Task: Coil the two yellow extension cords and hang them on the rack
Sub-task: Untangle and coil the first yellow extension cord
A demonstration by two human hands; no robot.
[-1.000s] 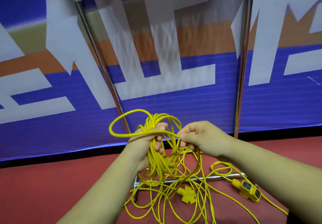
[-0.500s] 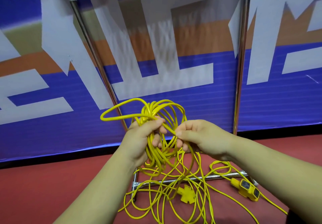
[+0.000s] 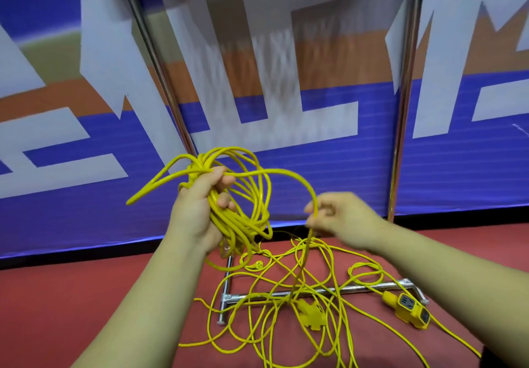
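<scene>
Head view: left hand (image 3: 196, 213) grips, right hand (image 3: 343, 219) pinches smooth looped yellow cord (image 3: 232, 226).

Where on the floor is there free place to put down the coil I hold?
Bare red floor lies left of the rack's base bar, below the banner, and far right behind the socket block. Around the base bar it is crowded: loose cord and a plug.
</scene>
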